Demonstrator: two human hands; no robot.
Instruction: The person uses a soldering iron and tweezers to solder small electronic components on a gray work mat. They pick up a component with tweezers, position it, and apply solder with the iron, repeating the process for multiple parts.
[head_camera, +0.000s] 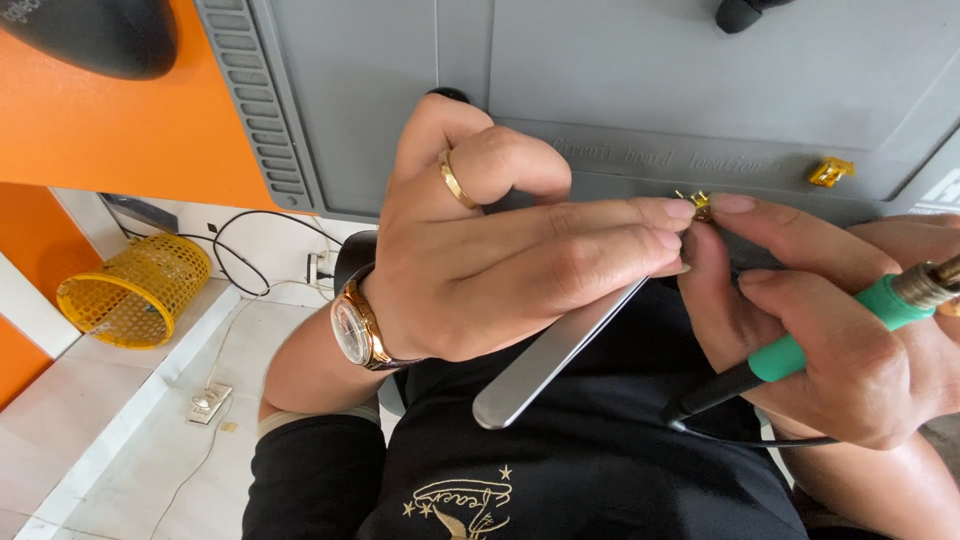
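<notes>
Surface is an orange bench (120, 120) w/ a grey ribbed work mat (400, 70) on top; below it, pale tiled floor (120, 440). Far left on the floor: yellow mesh basket (130, 290), black cables (250, 250), a small floor socket (208, 403). Dark rounded object (95, 35) at top left corner of bench. Left hand (490, 260), gold ring + wristwatch (358, 330), fingers pinched nearly shut on metal tweezers (555, 350), whose tips hold a tiny gold component (698, 203) at the mat's front edge, touching right thumb tip. Right hand (840, 320) is closed round a green-handled soldering iron (850, 325). A second gold part (830, 172) lies on the mat, right. Left hand blocks much of the mat
</notes>
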